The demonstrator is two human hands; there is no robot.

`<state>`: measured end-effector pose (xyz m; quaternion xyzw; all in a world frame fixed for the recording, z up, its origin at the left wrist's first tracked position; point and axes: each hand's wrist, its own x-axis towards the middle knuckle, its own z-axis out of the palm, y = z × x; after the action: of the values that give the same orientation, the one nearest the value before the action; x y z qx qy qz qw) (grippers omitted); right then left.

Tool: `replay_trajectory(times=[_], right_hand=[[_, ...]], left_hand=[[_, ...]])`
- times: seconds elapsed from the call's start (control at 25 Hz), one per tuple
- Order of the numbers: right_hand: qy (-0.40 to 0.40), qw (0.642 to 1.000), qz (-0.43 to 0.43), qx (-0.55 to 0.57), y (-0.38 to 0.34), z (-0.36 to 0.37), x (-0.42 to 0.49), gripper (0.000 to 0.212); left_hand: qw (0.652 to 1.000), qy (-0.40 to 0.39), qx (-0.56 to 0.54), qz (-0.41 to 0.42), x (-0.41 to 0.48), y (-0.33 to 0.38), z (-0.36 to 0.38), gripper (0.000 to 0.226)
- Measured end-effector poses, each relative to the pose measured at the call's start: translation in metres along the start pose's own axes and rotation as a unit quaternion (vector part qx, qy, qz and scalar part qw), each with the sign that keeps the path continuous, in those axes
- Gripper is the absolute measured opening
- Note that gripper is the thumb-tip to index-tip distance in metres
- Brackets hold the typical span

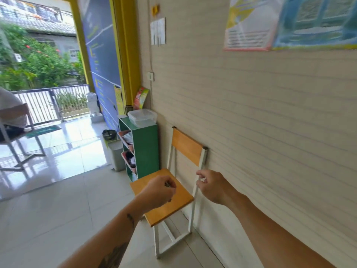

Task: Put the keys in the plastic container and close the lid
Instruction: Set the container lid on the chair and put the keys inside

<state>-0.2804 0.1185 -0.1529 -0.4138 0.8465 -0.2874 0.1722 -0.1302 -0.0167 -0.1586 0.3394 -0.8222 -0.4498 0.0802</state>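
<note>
now my left hand (159,190) hovers over the chair (174,202) seat, fingers curled tight around the keys (167,184), barely showing. my right hand (210,187) hangs beside it, fingers loosely bent, holding nothing. ahead, the lidded plastic container (142,118) sits atop the green shelf (147,151).

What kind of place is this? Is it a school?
Maybe. It looks like the entrance hall of a school or small office: posters on the wall, a wooden chair with a white frame, a green shoe rack by the open doorway, and a gate with a garden outside.
</note>
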Motion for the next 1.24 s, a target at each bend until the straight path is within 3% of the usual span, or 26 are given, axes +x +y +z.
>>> replay_trajectory(times=[0.68,0.92,1.24], right_hand=[[0.013,1.000,-0.013,-0.009,-0.237,0.145,0.326,0.052],[0.012,1.000,-0.026,-0.012,-0.273,0.177,0.477,0.054],[0.009,0.999,-0.028,-0.034,-0.291,0.165,0.678,0.055]], left_hand=[[0.997,0.063,0.027,0.022,0.244,-0.156,-0.329,0.014],[0.996,0.074,0.050,0.017,0.363,-0.183,-0.402,0.012],[0.998,0.057,0.020,0.006,0.544,-0.188,-0.462,0.012]])
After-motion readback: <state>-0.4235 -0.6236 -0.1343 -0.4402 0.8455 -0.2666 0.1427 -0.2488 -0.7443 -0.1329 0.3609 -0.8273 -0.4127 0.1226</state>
